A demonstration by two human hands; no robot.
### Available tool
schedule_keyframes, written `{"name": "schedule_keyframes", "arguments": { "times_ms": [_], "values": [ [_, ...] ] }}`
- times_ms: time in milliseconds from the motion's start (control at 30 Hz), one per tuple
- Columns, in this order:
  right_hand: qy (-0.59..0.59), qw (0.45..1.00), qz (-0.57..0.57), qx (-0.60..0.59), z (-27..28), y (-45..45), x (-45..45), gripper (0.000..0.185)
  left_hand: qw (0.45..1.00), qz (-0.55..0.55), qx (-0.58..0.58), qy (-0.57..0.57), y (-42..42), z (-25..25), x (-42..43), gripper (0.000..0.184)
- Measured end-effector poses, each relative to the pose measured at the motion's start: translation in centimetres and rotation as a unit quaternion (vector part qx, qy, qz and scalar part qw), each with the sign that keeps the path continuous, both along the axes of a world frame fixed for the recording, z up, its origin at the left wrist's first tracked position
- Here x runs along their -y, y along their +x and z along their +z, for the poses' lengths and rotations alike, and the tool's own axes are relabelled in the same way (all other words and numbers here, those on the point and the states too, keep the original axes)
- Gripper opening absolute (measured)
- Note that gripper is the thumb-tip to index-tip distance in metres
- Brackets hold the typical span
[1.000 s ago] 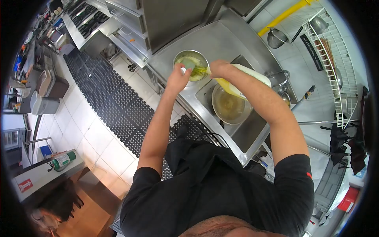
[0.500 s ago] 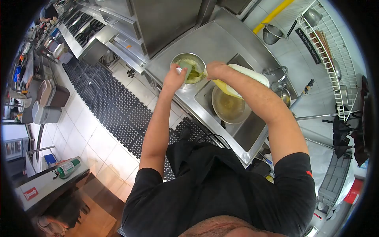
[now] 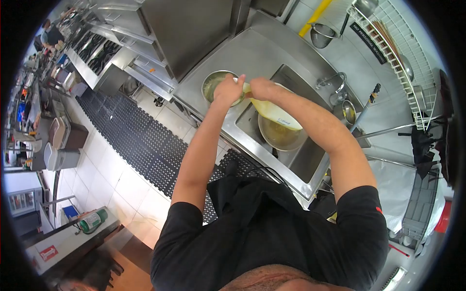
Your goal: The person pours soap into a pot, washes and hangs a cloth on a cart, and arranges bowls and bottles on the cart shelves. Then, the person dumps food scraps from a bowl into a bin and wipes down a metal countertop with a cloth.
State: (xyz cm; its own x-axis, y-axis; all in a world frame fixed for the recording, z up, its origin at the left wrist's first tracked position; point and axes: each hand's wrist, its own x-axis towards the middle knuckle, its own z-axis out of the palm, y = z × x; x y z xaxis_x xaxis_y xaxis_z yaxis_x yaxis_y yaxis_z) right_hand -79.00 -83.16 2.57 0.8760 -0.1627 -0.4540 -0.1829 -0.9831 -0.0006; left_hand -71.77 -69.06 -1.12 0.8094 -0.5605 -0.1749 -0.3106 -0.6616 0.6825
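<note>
My left hand (image 3: 229, 90) is over the metal bowl (image 3: 206, 81) on the steel counter, its fingers closed round a small pale piece that is mostly hidden; it looks like a plastic scraper. Close beside it, my right hand (image 3: 262, 89) grips the near end of a yellowish-white plastic container (image 3: 277, 114), tilted, with printing on its side. The two hands almost touch. Under the container, a large round pan (image 3: 280, 136) with a thin yellowish liquid sits in the sink. My right forearm hides part of the container.
The steel sink (image 3: 306, 167) has a faucet (image 3: 335, 80) at its far side. A strainer (image 3: 322, 35) hangs on the wall by a white wire rack (image 3: 405, 63). Black perforated matting (image 3: 131, 131) covers the floor to the left. A person (image 3: 51, 35) stands far off.
My left hand has moved right, from above the bowl's contents to the container's end by my right hand. The pale piece is now largely covered. The camera view has shifted slightly.
</note>
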Motion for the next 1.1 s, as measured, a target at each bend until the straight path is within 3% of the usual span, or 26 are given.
{"name": "schedule_keyframes", "arguments": {
  "times_ms": [133, 200, 300, 433, 567, 633, 700, 800, 833, 900, 967, 1000, 1033, 1067, 1100],
  "values": [
    [0.109, 0.987, 0.003, 0.117, -1.8, -1.8, 2.5, 0.046, 0.997, -0.040, 0.042, 0.052, -1.5, 0.8, 3.2, 0.065],
    [0.167, 0.974, -0.025, 0.154, 0.3, -3.8, 2.7, 0.047, 0.994, -0.046, 0.069, 0.067, -2.6, 2.4, 4.2, 0.065],
    [0.123, 0.973, -0.106, 0.165, 4.7, -7.9, 2.6, 0.047, 0.986, -0.089, 0.122, 0.067, -4.9, 6.3, 5.5, 0.063],
    [0.180, 0.933, -0.163, 0.266, 10.8, -15.8, 3.6, 0.041, 0.955, -0.179, 0.236, 0.016, -10.9, 14.1, 7.0, 0.055],
    [0.261, 0.865, -0.239, 0.356, 18.9, -27.2, 3.9, 0.034, 0.897, -0.348, 0.253, -0.100, -18.4, 21.6, 9.2, 0.047],
    [0.269, 0.838, -0.249, 0.405, 20.2, -33.6, 3.3, 0.036, 0.859, -0.425, 0.246, -0.145, -23.1, 23.6, 9.9, 0.041],
    [0.245, 0.822, -0.234, 0.457, 21.2, -41.0, 3.2, 0.044, 0.772, -0.526, 0.222, -0.281, -28.7, 24.1, 10.9, 0.037],
    [0.241, 0.839, -0.326, 0.363, 23.3, -52.6, 1.5, 0.046, 0.588, -0.672, 0.145, -0.425, -37.4, 24.0, 14.1, 0.039],
    [0.264, 0.799, -0.351, 0.411, 22.2, -56.5, 0.5, 0.047, 0.555, -0.711, 0.113, -0.418, -40.4, 22.7, 15.3, 0.056],
    [0.232, 0.765, -0.423, 0.426, 21.6, -64.4, -0.5, 0.045, 0.539, -0.750, -0.073, -0.375, -47.9, 20.2, 17.3, 0.065],
    [0.212, 0.723, -0.459, 0.471, 19.0, -73.2, -1.6, 0.038, 0.545, -0.777, -0.260, -0.180, -55.0, 17.5, 18.9, 0.083],
    [0.235, 0.699, -0.496, 0.458, 17.5, -77.8, -2.2, 0.037, 0.552, -0.763, -0.292, -0.170, -58.9, 14.4, 19.8, 0.080],
    [0.260, 0.641, -0.552, 0.465, 15.2, -81.9, -3.0, 0.037, 0.580, -0.750, -0.264, -0.175, -61.7, 10.6, 20.7, 0.079],
    [0.286, 0.578, -0.603, 0.469, 12.4, -86.1, -3.8, 0.036, 0.631, -0.708, -0.270, -0.166, -64.0, 7.9, 21.1, 0.077],
    [0.252, 0.554, -0.639, 0.470, 9.0, -90.0, -4.5, 0.034, 0.678, -0.661, -0.280, -0.157, -66.3, 5.2, 21.5, 0.076]
  ]
}}
